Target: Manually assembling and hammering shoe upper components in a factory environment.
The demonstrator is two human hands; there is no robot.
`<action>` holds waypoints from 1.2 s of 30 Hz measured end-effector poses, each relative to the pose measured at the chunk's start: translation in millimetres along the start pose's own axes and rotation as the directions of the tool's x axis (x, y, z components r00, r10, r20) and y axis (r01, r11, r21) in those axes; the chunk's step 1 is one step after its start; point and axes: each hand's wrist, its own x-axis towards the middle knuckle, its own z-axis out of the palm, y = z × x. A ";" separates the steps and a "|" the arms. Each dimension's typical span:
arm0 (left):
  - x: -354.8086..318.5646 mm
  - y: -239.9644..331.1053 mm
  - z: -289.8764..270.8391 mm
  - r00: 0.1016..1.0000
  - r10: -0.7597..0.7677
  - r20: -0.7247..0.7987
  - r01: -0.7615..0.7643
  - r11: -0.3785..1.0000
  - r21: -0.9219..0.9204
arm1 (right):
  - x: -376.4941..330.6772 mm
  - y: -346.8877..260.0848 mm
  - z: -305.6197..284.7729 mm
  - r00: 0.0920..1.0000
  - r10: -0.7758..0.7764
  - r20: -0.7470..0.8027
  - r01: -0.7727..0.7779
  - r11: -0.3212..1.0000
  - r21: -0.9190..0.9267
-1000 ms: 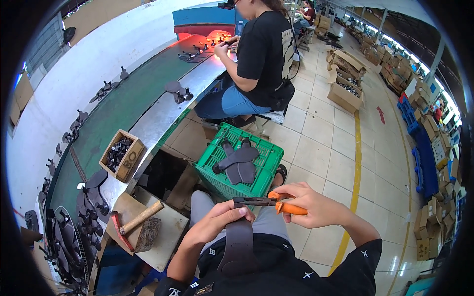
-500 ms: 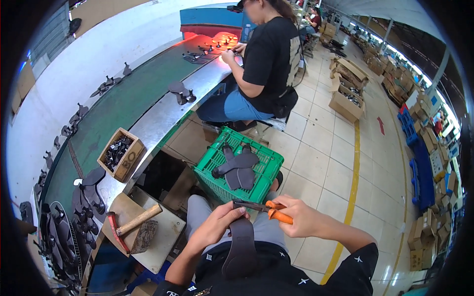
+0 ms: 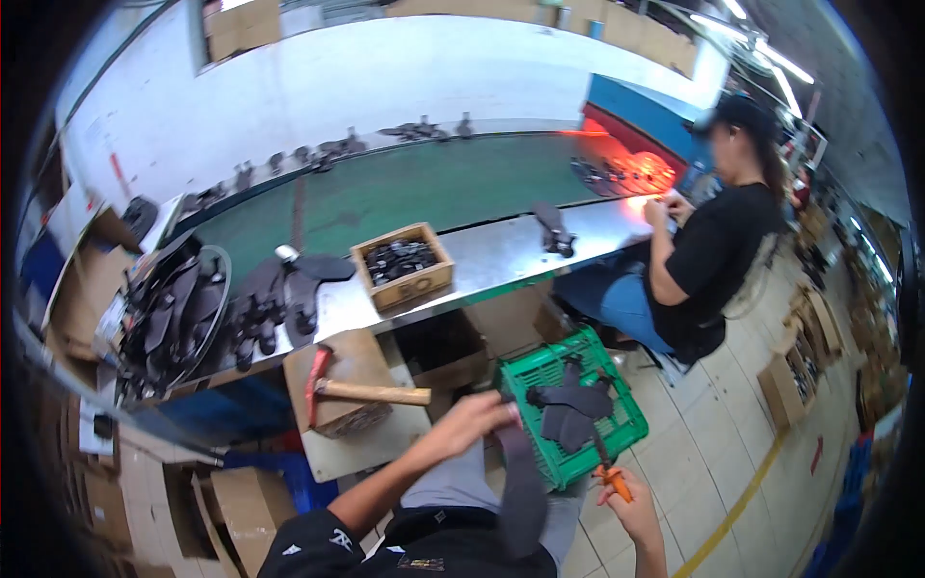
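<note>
My left fingers [image 3: 495, 417]: closed on one dark flap [image 3: 523, 493], by the green crate's [image 3: 528, 364] left edge. My right fingers [image 3: 634, 495]: curled round orange pliers [image 3: 615, 483]. Possibly done: crossed flaps [image 3: 570, 430] atop crate. Likely outstanding: held flap, pile [image 3: 173, 318] at worktop's [image 3: 491, 252] left end.

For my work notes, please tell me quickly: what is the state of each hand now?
Left hand: closed, holding the dark flat piece.
Right hand: closed, its grip on the orange-handled pliers.
</note>
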 end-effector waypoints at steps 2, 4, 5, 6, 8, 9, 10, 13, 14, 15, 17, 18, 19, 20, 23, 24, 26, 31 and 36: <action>-6.8 18.7 -43.2 0.954 0.002 -0.299 0.003 1.000 0.017 | -4.3 29.5 3.3 0.930 0.351 -0.107 -0.290 0.883 0.370; -20.6 36.4 -94.9 0.830 0.012 -0.557 -0.109 0.984 -0.142 | -4.8 44.1 9.9 0.916 0.383 -0.117 -0.305 0.857 0.416; -27.1 49.5 -116.5 0.720 0.017 -0.694 -0.138 0.983 -0.119 | -7.5 51.7 11.6 0.889 0.430 -0.158 -0.318 0.827 0.463; -33.1 52.7 -146.0 0.542 0.206 -0.815 -0.236 0.968 0.088 | -9.1 60.8 13.9 0.880 0.446 -0.163 -0.338 0.829 0.446; -53.6 56.9 -200.9 0.237 0.342 -0.909 -0.217 0.931 0.294 | -12.6 78.5 18.8 0.883 0.443 -0.155 -0.328 0.819 0.471; -61.5 62.1 -219.3 0.156 0.320 -0.935 -0.101 0.946 0.307 | -15.3 84.0 21.4 0.875 0.455 -0.168 -0.323 0.806 0.496; -77.6 56.0 -246.9 0.071 0.352 -0.933 0.070 0.932 0.357 | -13.7 79.6 24.3 0.868 0.472 -0.153 -0.348 0.799 0.491; -102.6 29.4 -290.6 -0.005 0.528 -0.850 0.723 0.589 0.361 | -15.6 85.7 30.0 0.831 0.540 -0.131 -0.405 0.749 0.525; -99.8 16.0 -295.6 -0.017 0.636 -0.771 0.774 0.497 0.393 | -13.8 89.0 31.6 0.824 0.548 -0.145 -0.399 0.742 0.539; -92.1 6.0 -295.8 -0.017 0.734 -0.679 0.816 0.403 0.415 | -13.6 91.9 33.6 0.843 0.520 -0.137 -0.378 0.754 0.537; -49.4 12.8 -275.1 0.060 0.746 -0.663 0.784 0.376 0.493 | -18.7 97.3 35.7 0.843 0.512 -0.166 -0.356 0.761 0.542; -19.7 23.4 -255.6 0.247 0.649 -0.720 0.676 0.417 0.607 | -18.7 99.3 37.1 0.833 0.530 -0.160 -0.368 0.747 0.553; 12.7 31.3 -236.2 0.435 0.543 -0.718 0.548 0.474 0.690 | -17.4 100.6 38.0 0.825 0.543 -0.155 -0.377 0.735 0.564; 52.0 31.9 -219.8 0.548 0.521 -0.655 0.407 0.519 0.752 | -18.9 100.5 40.5 0.814 0.559 -0.158 -0.384 0.722 0.576; 186.0 18.2 -157.0 0.826 0.393 -0.403 0.117 0.581 0.806 | -29.9 123.5 53.6 0.816 0.548 -0.183 -0.331 0.704 0.629; 228.6 -1.9 -148.8 0.850 0.412 -0.327 0.039 0.571 0.820 | -32.8 123.8 61.2 0.822 0.528 -0.214 -0.312 0.731 0.606; 317.7 -45.1 -136.4 0.862 0.462 -0.210 -0.085 0.540 0.837 | -41.3 134.9 79.6 0.827 0.500 -0.256 -0.266 0.750 0.606; 441.2 -73.8 -99.2 0.877 0.198 -0.438 0.226 0.635 0.739 | -70.9 148.8 134.7 0.693 0.579 -0.429 -0.242 0.748 0.618; 462.3 -42.9 -129.2 0.690 0.614 -0.383 0.291 0.249 0.924 | -78.7 124.3 134.0 0.580 0.646 -0.497 -0.188 0.700 0.689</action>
